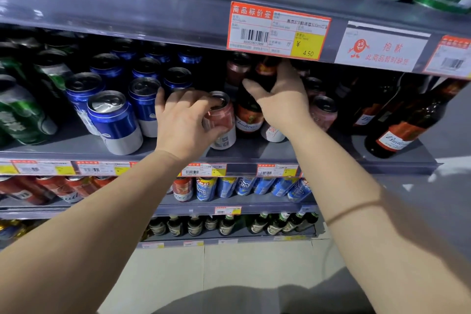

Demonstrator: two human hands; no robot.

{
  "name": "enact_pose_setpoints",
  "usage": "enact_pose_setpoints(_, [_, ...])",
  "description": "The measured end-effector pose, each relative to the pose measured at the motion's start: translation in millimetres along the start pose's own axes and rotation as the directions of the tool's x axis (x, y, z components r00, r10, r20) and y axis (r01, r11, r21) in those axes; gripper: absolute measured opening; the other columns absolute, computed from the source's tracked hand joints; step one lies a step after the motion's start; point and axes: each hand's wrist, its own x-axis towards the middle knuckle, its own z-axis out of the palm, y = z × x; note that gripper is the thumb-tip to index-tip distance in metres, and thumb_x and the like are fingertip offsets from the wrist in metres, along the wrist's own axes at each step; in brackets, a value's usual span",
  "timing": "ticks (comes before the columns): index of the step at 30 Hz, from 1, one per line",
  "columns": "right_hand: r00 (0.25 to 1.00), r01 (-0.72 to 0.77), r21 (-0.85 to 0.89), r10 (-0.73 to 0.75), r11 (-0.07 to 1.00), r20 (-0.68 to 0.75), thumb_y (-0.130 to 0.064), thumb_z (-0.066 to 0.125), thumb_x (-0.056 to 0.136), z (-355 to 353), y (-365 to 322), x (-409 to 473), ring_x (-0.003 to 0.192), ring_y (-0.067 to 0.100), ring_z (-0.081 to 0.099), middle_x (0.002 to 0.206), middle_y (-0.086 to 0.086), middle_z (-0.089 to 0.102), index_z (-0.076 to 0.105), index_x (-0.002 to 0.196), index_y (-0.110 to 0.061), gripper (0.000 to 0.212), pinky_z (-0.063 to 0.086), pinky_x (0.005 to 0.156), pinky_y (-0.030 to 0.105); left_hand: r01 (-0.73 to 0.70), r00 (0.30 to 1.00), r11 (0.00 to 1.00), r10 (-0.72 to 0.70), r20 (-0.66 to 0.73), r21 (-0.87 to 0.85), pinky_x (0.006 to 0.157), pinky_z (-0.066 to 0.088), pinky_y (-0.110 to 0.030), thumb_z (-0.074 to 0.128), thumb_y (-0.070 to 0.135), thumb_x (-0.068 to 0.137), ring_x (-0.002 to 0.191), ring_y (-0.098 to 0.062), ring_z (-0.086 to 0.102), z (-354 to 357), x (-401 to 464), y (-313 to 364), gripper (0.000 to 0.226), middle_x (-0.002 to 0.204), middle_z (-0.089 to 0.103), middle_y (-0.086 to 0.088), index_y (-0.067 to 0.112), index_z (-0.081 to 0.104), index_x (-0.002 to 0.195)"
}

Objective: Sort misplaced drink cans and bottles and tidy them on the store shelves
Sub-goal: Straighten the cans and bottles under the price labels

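Carefully Lifting a Stray Bottle From the Pink Cans

Both hands work the middle shelf [254, 153] at once. The right hand [283, 99] has its fingers curled round the neck of a brown beer bottle [248, 115] that stands among pink cans, apparently out of place; more bottles of that kind [400, 122] stand further right. The left hand [183, 120] grips the top of a pink can [221, 122] just beside it, touching the blue cans [114, 120]. To do this well, I judge the bottle should rise straight up, clear of the price rail [277, 30] overhead, while the left hand steadies the can so its neighbours do not topple.
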Motion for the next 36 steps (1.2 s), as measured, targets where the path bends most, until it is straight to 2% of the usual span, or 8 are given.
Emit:
enact_pose_setpoints(5, [0.997,0.03,0.086,-0.023,0.996,-0.079,-0.044,0.071,0.082,-14.3,3.3,-40.5,0.088,0.023,0.061,0.096,0.005,0.066,0.055,0.104,-0.012,0.042,0.05,0.074,0.033,-0.023,1.0,1.0,0.022,0.017,0.012,0.114,0.012,-0.057,0.075,0.058,0.065,0.118,-0.034,0.051,3.8,0.5,-4.0,0.051,0.115,0.066,0.001,0.029,0.07,0.107])
enact_pose_setpoints(9, [0.981,0.074,0.321,-0.012,0.944,-0.191,-0.028,0.075,0.082,-31.3,13.8,-85.6,0.084,-0.004,0.061,0.084,-0.019,0.066,0.061,0.103,-0.016,0.028,0.041,0.072,0.005,-0.069,0.998,0.997,0.069,-0.007,0.017,0.113,0.013,-0.059,0.079,0.056,0.062,0.116,-0.036,0.052,7.1,0.7,-5.4,0.055,0.116,0.066,0.001,0.027,0.069,0.108])
enact_pose_setpoints(15, [0.93,0.12,0.532,0.093,0.838,-0.357,-0.006,0.071,0.083,-93.3,47.7,-136.2,0.092,-0.004,0.066,0.091,-0.023,0.071,0.061,0.099,-0.026,0.028,0.048,0.081,0.013,-0.131,0.989,0.991,0.132,-0.065,0.025,0.11,0.018,-0.063,0.083,0.047,0.062,0.114,-0.04,0.053,16.6,0.9,5.2,0.054,0.115,0.067,-0.002,0.026,0.07,0.11])
enact_pose_setpoints(18, [0.886,0.074,0.504,0.176,0.861,-0.43,-0.007,0.072,0.084,-123.6,68.8,-133.9,0.08,-0.005,0.065,0.081,-0.025,0.07,0.058,0.09,-0.027,0.025,0.047,0.076,0.012,-0.099,0.993,0.994,0.102,-0.067,0.039,0.111,0.016,-0.06,0.073,0.053,0.064,0.114,-0.04,0.053,21.3,2.5,10.4,0.052,0.114,0.067,-0.003,0.025,0.071,0.108])
enact_pose_setpoints(23, [0.797,0.004,0.38,0.227,0.925,-0.559,-0.02,0.073,0.085,-145.0,107.0,-102.2,0.067,-0.013,0.058,0.078,-0.018,0.061,0.052,0.08,-0.029,0.024,0.041,0.065,0.006,-0.092,0.99,0.995,0.096,-0.1,0.044,0.111,0.014,-0.056,0.083,0.047,0.062,0.115,-0.041,0.052,23.3,1.1,11.3,0.055,0.115,0.067,-0.008,0.024,0.07,0.11])
enact_pose_setpoints(27, [0.81,-0.07,0.263,0.209,0.962,-0.548,-0.032,0.074,0.083,-142.9,140.4,-69.9,0.072,0.003,0.058,0.082,-0.007,0.064,0.057,0.089,-0.017,0.023,0.044,0.07,0.024,-0.073,0.997,0.997,0.073,-0.015,-0.022,0.102,0.035,-0.063,0.058,0.069,0.066,0.116,-0.037,0.053,38.4,7.4,-10.6,0.064,0.122,0.063,-0.004,0.032,0.061,0.118])
enact_pose_setpoints(32, [0.849,-0.21,0.144,0.253,0.967,-0.463,-0.044,0.07,0.083,-141.3,155.3,-32.8,0.082,0.018,0.058,0.086,-0.008,0.059,0.055,0.098,-0.017,0.035,0.046,0.071,0.032,-0.024,0.998,0.993,0.03,0.048,-0.12,0.102,0.038,-0.061,0.053,0.078,0.067,0.12,-0.036,0.05,57.7,8.3,-29.4,0.074,0.127,0.056,0.005,0.031,0.056,0.124])
enact_pose_setpoints(36, [0.856,-0.325,0.083,0.331,0.942,-0.398,-0.048,0.072,0.08,-143.2,155.2,-5.9,0.09,0.028,0.062,0.095,0.003,0.064,0.053,0.119,-0.017,0.054,0.054,0.078,0.041,0.014,0.997,0.996,-0.007,0.079,-0.092,0.098,0.042,-0.06,0.049,0.084,0.065,0.114,-0.033,0.056,52.1,6.0,-27.9,0.077,0.126,0.06,0.0,0.035,0.053,0.125])
